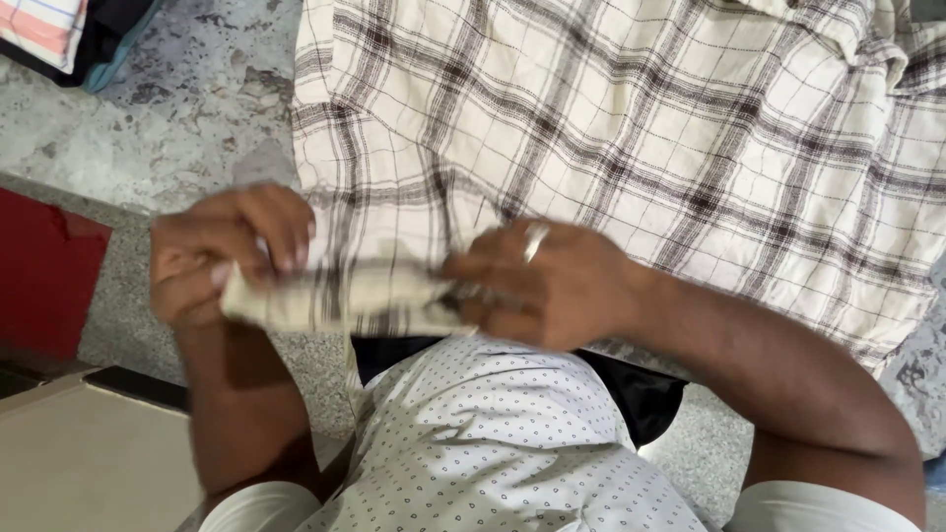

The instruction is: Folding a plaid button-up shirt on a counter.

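Head view, one frame. Far left top: a striped cloth [39, 28] in pink and white on a dark item, corner only. Below it, a flat red panel [44, 281] at the left edge, and under that a plain beige surface [89, 463]. I see no labels or signs I can make out.

Left hand [222, 251]: fingers curled shut, pinching the left end of the folded edge [345, 296] of the checked shirt. Wrist bent, forearm rising from the lower frame.

The checked shirt [641, 148], cream with dark brown lines, lies spread on the speckled grey stone counter [187, 108], filling the upper right. Its near hem is folded into a narrow strip; the strip's long axis runs left to right, between my two hands, just above the dotted white shirt [493, 433] I wear.

Right hand [552, 281]: palm down, fingers closed on the strip's right end, ring [535, 239] on one finger. Forearm comes in from lower right. Motion blur softens both hands.
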